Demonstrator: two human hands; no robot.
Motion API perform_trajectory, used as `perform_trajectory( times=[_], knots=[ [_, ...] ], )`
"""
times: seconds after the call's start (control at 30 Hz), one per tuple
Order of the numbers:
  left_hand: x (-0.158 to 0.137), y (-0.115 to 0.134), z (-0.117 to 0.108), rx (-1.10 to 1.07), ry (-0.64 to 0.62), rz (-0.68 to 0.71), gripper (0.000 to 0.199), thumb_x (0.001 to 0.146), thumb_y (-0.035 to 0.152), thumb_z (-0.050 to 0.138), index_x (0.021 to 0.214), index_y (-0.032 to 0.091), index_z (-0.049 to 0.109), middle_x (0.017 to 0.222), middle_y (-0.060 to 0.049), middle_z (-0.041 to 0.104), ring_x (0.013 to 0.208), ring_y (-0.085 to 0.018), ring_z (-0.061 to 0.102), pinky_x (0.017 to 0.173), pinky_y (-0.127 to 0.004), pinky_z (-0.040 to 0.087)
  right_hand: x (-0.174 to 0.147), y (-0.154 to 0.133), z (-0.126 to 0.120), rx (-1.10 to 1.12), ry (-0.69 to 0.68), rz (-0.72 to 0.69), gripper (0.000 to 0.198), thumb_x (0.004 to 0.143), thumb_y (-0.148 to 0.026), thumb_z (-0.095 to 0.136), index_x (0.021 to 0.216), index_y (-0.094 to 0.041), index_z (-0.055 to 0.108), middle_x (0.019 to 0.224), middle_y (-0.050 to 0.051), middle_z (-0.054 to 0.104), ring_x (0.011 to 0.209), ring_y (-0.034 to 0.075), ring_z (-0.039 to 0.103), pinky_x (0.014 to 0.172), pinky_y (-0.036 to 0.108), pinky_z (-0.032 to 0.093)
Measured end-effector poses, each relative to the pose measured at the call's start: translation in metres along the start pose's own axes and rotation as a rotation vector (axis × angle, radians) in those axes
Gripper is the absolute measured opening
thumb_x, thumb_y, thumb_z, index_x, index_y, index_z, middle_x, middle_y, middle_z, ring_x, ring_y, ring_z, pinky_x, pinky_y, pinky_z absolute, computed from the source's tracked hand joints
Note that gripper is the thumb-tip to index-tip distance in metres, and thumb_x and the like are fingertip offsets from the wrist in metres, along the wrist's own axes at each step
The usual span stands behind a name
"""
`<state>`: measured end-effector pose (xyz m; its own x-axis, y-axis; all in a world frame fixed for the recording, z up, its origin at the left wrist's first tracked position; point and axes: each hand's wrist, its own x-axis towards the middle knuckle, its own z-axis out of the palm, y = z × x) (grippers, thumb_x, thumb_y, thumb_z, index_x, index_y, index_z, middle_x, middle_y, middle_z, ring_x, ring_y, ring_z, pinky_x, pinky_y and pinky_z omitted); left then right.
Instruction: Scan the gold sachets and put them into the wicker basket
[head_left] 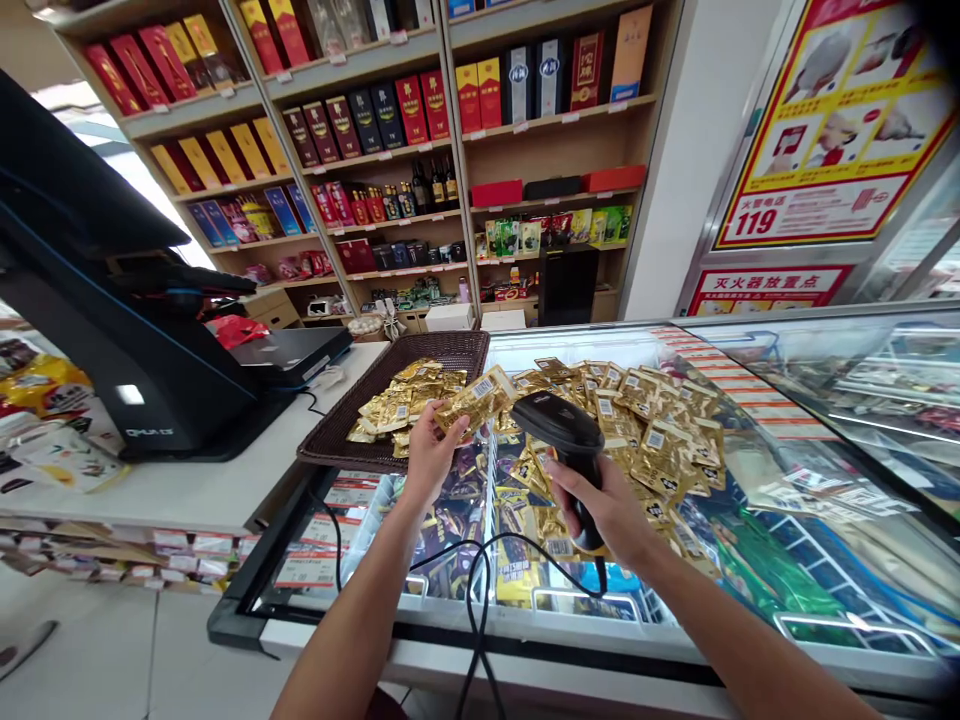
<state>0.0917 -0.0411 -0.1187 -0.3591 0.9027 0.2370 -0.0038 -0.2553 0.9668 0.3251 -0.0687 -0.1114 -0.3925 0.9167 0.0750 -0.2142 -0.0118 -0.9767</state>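
Observation:
My left hand (435, 445) pinches a gold foil packet (480, 398), its barcode side facing up. In my right hand (604, 500) is a black handheld barcode scanner (559, 420), fingers wrapped around the grip, its head turned toward that packet. Beneath the packet, a dark brown woven basket (330, 435) holds a heap of similar gold packets (409, 395). A larger loose pile of gold packets (652, 410) is spread over the glass top behind and to the right of the scanner. From the scanner's handle a black cable (480, 545) loops down past the front edge.
The piles lie on a glass-topped chest freezer (525, 635) with packaged goods inside. To the left, a black checkout machine (150, 330) and a flat scale (300, 350) stand on a white counter (225, 490). Shelves of boxed goods (375, 120) line the back wall.

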Motion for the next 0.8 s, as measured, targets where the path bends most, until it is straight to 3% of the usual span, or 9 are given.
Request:
perform_trajectory(
  times=[0.13,0.27,0.4,0.47,0.53,0.6,0.63,0.7,0.8],
  knots=[
    [0.012,0.003,-0.005,-0.122,0.181,-0.079,0.047,0.069,0.033,0.080,0.104,0.021,0.053,0.099,-0.004,0.067,0.092,-0.022,0.069,0.077,-0.039,0.060,0.004,0.004,-0.001,0.054,0.051,0.018,0.040,0.079,-0.055,0.072,0.086,-0.019,0.055,0.057,-0.006,0.053,0.035,0.007,0.044,0.035,0.021,0.035],
    [0.043,0.021,-0.021,-0.102,0.384,-0.140,0.034,0.076,0.016,0.071,0.103,0.021,0.050,0.100,-0.007,0.065,0.100,-0.021,0.067,0.089,-0.041,0.056,0.006,0.004,-0.002,0.126,0.084,0.029,0.040,0.078,-0.053,0.074,0.089,-0.019,0.056,0.058,-0.006,0.053,0.035,0.007,0.044,0.035,0.021,0.036],
    [0.062,0.040,-0.024,0.045,0.539,-0.022,0.057,0.075,0.020,0.074,0.124,0.025,0.045,0.128,-0.010,0.053,0.128,-0.025,0.050,0.108,-0.045,0.041,0.010,0.001,-0.006,0.190,0.161,-0.009,0.039,0.077,-0.052,0.075,0.087,-0.020,0.056,0.057,-0.006,0.053,0.036,0.007,0.044,0.034,0.020,0.036],
    [0.060,0.040,-0.009,0.245,0.480,0.164,0.052,0.077,0.027,0.073,0.124,0.025,0.051,0.134,-0.010,0.050,0.133,-0.025,0.043,0.112,-0.043,0.034,0.014,-0.001,-0.010,0.229,0.236,-0.047,0.039,0.076,-0.051,0.076,0.085,-0.020,0.054,0.056,-0.007,0.054,0.036,0.007,0.044,0.034,0.020,0.035],
    [0.055,0.030,0.016,0.458,0.215,0.306,0.034,0.085,0.035,0.065,0.116,0.023,0.059,0.128,-0.010,0.056,0.125,-0.025,0.050,0.109,-0.040,0.037,0.019,-0.002,-0.014,0.252,0.304,-0.078,0.039,0.075,-0.051,0.076,0.084,-0.021,0.054,0.055,-0.007,0.054,0.035,0.007,0.044,0.033,0.020,0.035],
    [0.050,0.010,0.046,0.571,-0.123,0.241,0.029,0.090,0.039,0.057,0.114,0.023,0.062,0.120,-0.010,0.063,0.113,-0.023,0.059,0.100,-0.038,0.044,0.023,-0.004,-0.017,0.258,0.349,-0.092,0.039,0.075,-0.051,0.076,0.082,-0.021,0.053,0.055,-0.007,0.053,0.035,0.007,0.044,0.033,0.020,0.035],
    [0.049,-0.002,0.060,0.665,-0.216,0.157,0.028,0.090,0.039,0.058,0.112,0.023,0.063,0.118,-0.010,0.065,0.110,-0.024,0.060,0.098,-0.037,0.045,0.024,-0.004,-0.018,0.260,0.362,-0.095,0.039,0.074,-0.051,0.076,0.081,-0.021,0.053,0.054,-0.007,0.053,0.034,0.007,0.043,0.033,0.020,0.034],
    [0.049,-0.029,0.082,0.740,-0.207,0.090,0.025,0.082,0.033,0.067,0.102,0.019,0.066,0.116,-0.014,0.066,0.116,-0.031,0.057,0.102,-0.043,0.041,0.027,-0.005,-0.019,0.265,0.370,-0.098,0.039,0.074,-0.051,0.076,0.080,-0.021,0.052,0.054,-0.007,0.053,0.034,0.007,0.043,0.032,0.020,0.034],
    [0.057,-0.062,0.096,0.813,-0.063,-0.001,0.039,0.072,0.029,0.075,0.106,0.015,0.062,0.134,-0.026,0.053,0.137,-0.045,0.035,0.107,-0.057,0.028,0.029,-0.004,-0.018,0.281,0.361,-0.106,0.039,0.074,-0.051,0.075,0.083,-0.021,0.053,0.054,-0.008,0.053,0.033,0.007,0.043,0.032,0.020,0.033]
  ],
)
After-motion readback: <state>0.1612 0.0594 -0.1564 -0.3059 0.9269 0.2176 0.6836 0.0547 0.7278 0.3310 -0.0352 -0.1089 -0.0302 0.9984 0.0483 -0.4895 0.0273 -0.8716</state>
